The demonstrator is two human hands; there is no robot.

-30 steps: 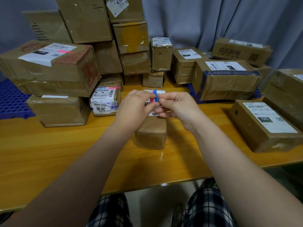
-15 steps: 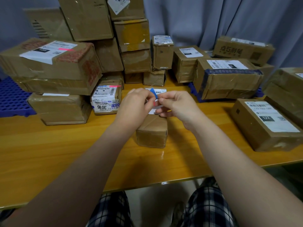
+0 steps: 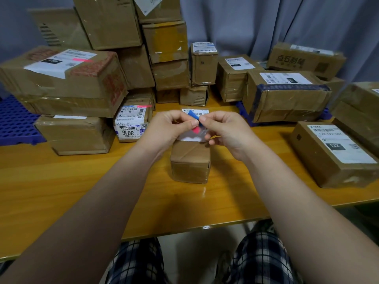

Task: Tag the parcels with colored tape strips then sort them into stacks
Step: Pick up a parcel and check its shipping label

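Tape strip [image 3: 193, 115] betw. L+R fingers [image 3: 205, 119]

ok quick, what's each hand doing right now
left hand: pinching one end of the blue tape strip
right hand: pinching the same blue tape strip

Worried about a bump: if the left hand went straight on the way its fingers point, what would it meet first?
Probably the right hand: the left hand points rightward at its fingertips, both pinching the blue tape strip between them.
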